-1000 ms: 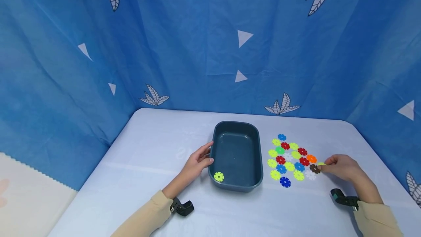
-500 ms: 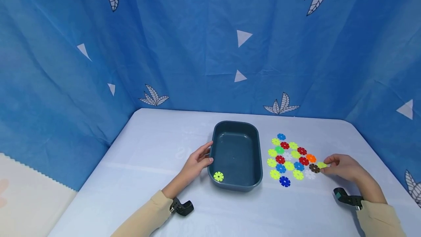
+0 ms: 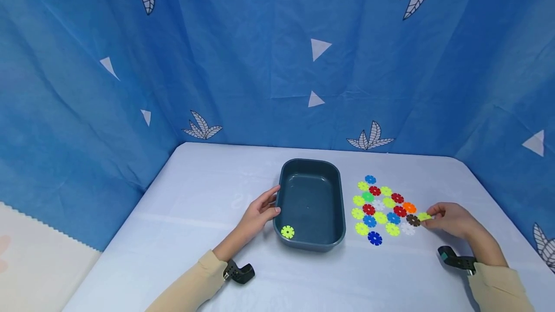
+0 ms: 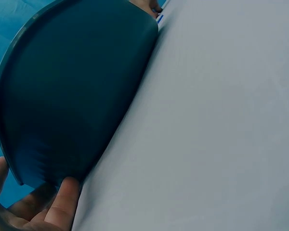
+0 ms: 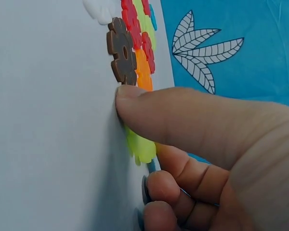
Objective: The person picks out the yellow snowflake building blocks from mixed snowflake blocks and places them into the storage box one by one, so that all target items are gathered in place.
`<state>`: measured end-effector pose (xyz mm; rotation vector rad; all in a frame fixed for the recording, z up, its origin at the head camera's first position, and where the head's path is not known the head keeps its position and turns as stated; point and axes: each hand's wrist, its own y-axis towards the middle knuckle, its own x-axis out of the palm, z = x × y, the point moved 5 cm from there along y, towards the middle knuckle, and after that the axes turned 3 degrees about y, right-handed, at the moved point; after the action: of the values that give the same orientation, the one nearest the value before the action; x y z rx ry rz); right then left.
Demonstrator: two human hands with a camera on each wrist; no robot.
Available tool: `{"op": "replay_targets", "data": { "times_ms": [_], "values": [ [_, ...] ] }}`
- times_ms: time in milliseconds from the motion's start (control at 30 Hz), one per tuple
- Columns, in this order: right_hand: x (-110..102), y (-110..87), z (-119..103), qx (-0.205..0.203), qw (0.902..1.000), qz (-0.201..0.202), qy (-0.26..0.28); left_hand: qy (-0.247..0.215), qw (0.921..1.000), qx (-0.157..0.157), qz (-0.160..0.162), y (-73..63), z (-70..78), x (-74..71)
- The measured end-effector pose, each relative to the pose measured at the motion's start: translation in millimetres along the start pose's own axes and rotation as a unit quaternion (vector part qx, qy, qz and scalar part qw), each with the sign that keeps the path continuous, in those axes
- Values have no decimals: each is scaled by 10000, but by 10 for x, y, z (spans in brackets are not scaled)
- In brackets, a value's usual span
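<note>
At the right end of a group of toothed plastic discs, my right hand (image 3: 451, 219) pinches a yellow-green snowflake disc (image 3: 424, 216) between thumb and index finger. The right wrist view shows the thumb covering part of this yellow-green disc (image 5: 140, 144), its tip close to a brown disc (image 5: 123, 50). My left hand (image 3: 258, 213) rests with extended fingers against the left side of a dark blue-green plastic tub (image 3: 311, 247). Those fingers (image 4: 65, 204) touch the tub's outer wall in the left wrist view. One yellow-green disc (image 3: 287, 231) lies inside the tub, in its near left corner.
Right of the tub, several discs lie flat and close together, among them a dark blue one (image 3: 375, 238), an orange one (image 3: 409, 207) and a white one (image 3: 408, 228). A white cloth (image 3: 208, 182) covers the table. Blue patterned curtains (image 3: 269, 61) hang behind.
My right hand has shifted slightly right, and more of the yellow-green disc at its fingertips shows than a second ago. The left hand and the tub have stayed in place.
</note>
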<state>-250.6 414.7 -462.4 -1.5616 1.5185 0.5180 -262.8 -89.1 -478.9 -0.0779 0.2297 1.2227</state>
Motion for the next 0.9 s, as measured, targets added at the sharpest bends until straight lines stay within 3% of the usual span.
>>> {"op": "replay_targets", "data": {
  "times_ms": [333,900],
  "values": [
    [2,-33,-126,-194,9997,156,-70,-5,10000,46,1,-5,10,-5],
    [5,-9,-112,-335,9981,229,464,6,10000,-30,-42,11,-17,-3]
  ]
}}
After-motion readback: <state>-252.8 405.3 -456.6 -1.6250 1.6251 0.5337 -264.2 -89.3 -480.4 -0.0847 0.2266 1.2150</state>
